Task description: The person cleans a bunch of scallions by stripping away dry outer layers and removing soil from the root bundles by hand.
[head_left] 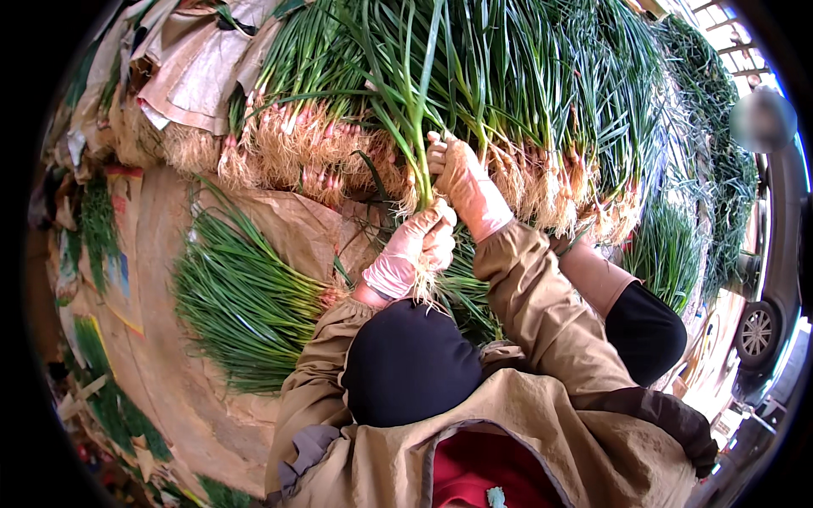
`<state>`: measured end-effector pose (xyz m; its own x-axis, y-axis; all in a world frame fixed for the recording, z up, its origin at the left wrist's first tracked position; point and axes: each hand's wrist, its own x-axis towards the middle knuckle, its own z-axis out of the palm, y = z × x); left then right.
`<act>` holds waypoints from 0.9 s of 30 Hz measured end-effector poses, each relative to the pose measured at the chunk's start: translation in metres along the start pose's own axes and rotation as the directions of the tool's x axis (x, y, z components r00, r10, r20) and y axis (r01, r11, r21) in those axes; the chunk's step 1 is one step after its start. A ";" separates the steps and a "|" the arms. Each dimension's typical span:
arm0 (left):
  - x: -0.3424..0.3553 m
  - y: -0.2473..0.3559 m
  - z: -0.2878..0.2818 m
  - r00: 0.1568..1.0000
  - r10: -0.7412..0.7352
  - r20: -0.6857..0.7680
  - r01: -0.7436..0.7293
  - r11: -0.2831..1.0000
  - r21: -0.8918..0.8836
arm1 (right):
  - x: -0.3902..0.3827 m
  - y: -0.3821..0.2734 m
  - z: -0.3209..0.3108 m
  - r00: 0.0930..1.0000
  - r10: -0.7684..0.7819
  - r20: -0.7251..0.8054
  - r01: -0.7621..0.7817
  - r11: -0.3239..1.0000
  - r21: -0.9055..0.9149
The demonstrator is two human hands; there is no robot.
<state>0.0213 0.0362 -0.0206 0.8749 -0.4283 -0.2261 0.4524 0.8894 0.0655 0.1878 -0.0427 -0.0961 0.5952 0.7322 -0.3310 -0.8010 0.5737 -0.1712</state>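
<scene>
Left hand [415, 245], in a thin pale-pink glove, closes round the rooted base of a small bunch of long, green-leaved onion plants [415, 118]; pale roots trail below the fist. Right hand [464, 178], similarly gloved, just above and right, fingers curled in beside the stalks; cannot tell whether it grips any. Beyond both hands, a dense bank of stringy-rooted green plants [542, 76]. Left of the left hand, a fanned green pile [246, 288] on creased brown sheeting [161, 271].

Looks like a produce-sorting place, perhaps a market: heaped spring onions [542, 76], spread sacking [161, 245], nearby car [785, 245].
</scene>
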 end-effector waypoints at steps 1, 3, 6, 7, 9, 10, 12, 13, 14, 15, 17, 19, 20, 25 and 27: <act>-0.013 0.007 -0.013 0.992 0.114 -0.047 -0.113 0.993 0.030 | -0.004 0.011 0.016 0.980 0.069 -0.189 -0.140 0.909 -0.393; -0.016 0.012 -0.020 0.961 0.274 -0.046 -0.270 0.960 0.070 | -0.030 0.015 -0.020 0.972 0.140 -0.188 -0.198 0.063 -0.978; -0.006 0.015 -0.044 0.978 0.207 0.021 -0.207 0.978 0.004 | -0.097 0.016 -0.085 0.797 0.403 -0.450 0.143 -0.850 -0.507; -0.018 0.016 -0.051 0.966 0.251 -0.067 -0.244 0.965 0.095 | -0.113 0.019 -0.047 0.724 0.379 -0.577 0.116 -0.891 -0.439; -0.016 0.009 -0.041 0.932 0.313 -0.182 -0.267 0.934 0.238 | -0.121 0.000 0.042 0.843 0.068 -0.533 -0.163 -0.913 -0.374; -0.006 0.009 -0.045 0.925 0.308 -0.224 -0.233 0.923 0.307 | -0.122 -0.015 0.054 0.951 -0.269 -0.150 -0.308 -0.816 -0.490; 0.000 0.008 -0.041 0.902 0.316 -0.293 -0.224 0.925 0.308 | -0.096 -0.030 0.064 0.882 -0.321 0.344 -0.223 -0.929 -0.295; 0.004 0.010 -0.047 0.916 0.325 -0.237 -0.213 0.892 0.399 | -0.074 -0.040 0.069 0.840 -0.528 0.129 -0.350 -0.708 -0.614; 0.011 0.009 -0.046 0.912 0.341 -0.230 -0.202 0.859 0.470 | -0.054 -0.052 0.059 0.829 -0.558 -0.023 -0.459 -0.658 -0.596; 0.011 0.007 -0.045 0.885 0.377 -0.273 -0.187 0.825 0.533 | -0.043 -0.051 0.055 0.824 -0.556 0.112 -0.389 -0.698 -0.601; 0.018 0.005 -0.048 0.851 0.425 -0.308 -0.172 0.781 0.601 | -0.034 -0.060 0.048 0.795 -0.581 0.175 -0.333 -0.659 -0.674; 0.014 0.005 -0.042 0.887 0.387 -0.253 -0.218 0.833 0.508 | -0.060 -0.052 0.074 0.859 -0.503 -0.093 -0.274 -0.299 -0.914; 0.014 0.005 -0.041 0.903 0.369 -0.222 -0.237 0.857 0.458 | -0.055 -0.043 0.035 0.888 -0.461 0.003 -0.099 -0.197 -0.975; 0.023 0.002 -0.043 0.921 0.304 -0.242 -0.245 0.938 0.246 | -0.091 0.017 0.065 0.901 -0.426 0.088 -0.167 -0.527 -0.833; 0.015 0.006 -0.027 0.916 0.251 -0.313 -0.123 0.918 0.377 | -0.094 0.020 0.063 0.925 -0.379 -0.022 -0.174 -0.372 -0.912</act>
<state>0.0322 0.0395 -0.0495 0.8605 -0.1190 -0.4953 0.3733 0.8089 0.4542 0.1197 -0.0770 -0.0099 0.8529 0.4517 -0.2617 0.1356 -0.6757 -0.7246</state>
